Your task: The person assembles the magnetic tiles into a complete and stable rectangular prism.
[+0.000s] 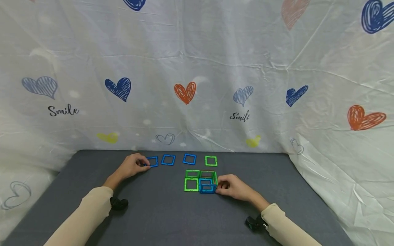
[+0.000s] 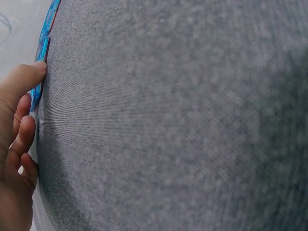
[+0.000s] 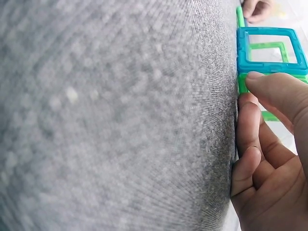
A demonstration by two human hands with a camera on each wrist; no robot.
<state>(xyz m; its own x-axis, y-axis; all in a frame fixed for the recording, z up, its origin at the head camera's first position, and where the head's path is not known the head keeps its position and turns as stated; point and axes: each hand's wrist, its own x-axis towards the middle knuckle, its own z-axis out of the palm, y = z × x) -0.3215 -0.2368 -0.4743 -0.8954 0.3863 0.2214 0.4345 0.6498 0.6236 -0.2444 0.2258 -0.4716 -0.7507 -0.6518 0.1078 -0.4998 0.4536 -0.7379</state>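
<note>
My left hand [image 1: 133, 166] pinches a blue square magnetic tile [image 1: 157, 161] at the left end of a row. In the left wrist view, the thumb lies on this blue tile's edge and the other fingers curl beside it. Right of centre stands a low structure of joined green tiles [image 1: 185, 185] and blue tiles [image 1: 207, 185], some flat and some upright. My right hand [image 1: 235, 187] holds its right near corner. In the right wrist view, the thumb touches the corner where an upright blue tile [image 3: 243, 48] meets a green one [image 3: 242, 83]; the index fingertip is partly hidden.
Along the back of the dark grey table [image 1: 147, 215] lie two more blue tiles, one left [image 1: 168, 155] and one right [image 1: 189, 155], then a green tile [image 1: 211, 157]. A white curtain [image 1: 212, 130] printed with hearts hangs behind the table and along its sides.
</note>
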